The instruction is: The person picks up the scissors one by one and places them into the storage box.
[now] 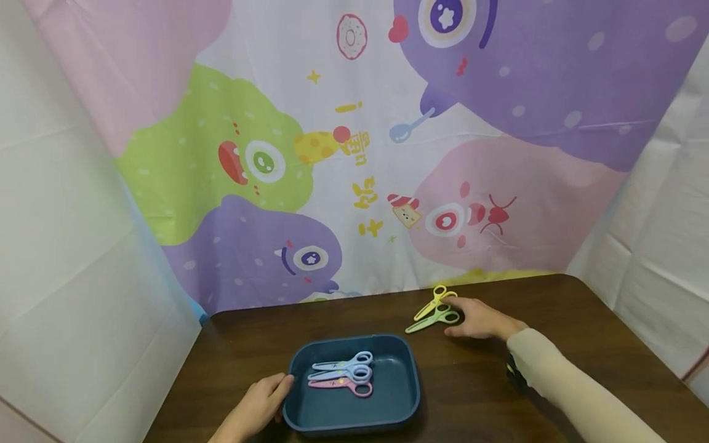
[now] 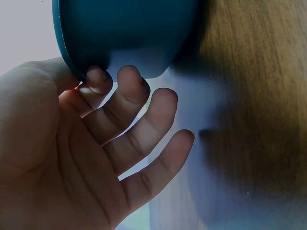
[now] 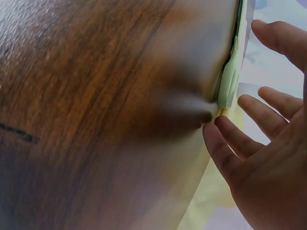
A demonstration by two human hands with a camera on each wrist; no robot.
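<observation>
A dark teal tray (image 1: 401,394) sits on the brown table and holds two pale blue scissors (image 1: 346,368) and a pink pair (image 1: 343,386). My left hand (image 1: 260,403) rests against the tray's left rim (image 2: 72,52), thumb on the edge and fingers (image 2: 144,120) spread loosely beside the wall. Farther back lie green scissors (image 1: 434,319) and yellow scissors (image 1: 434,300). My right hand (image 1: 479,319) lies flat next to their handles, fingers (image 3: 240,143) straight and just touching the green scissors (image 3: 230,81).
The table's (image 1: 554,307) back edge meets a colourful cartoon backdrop (image 1: 354,154). White sheeting closes both sides. A dark band sits on my right sleeve (image 1: 565,387) near the wrist.
</observation>
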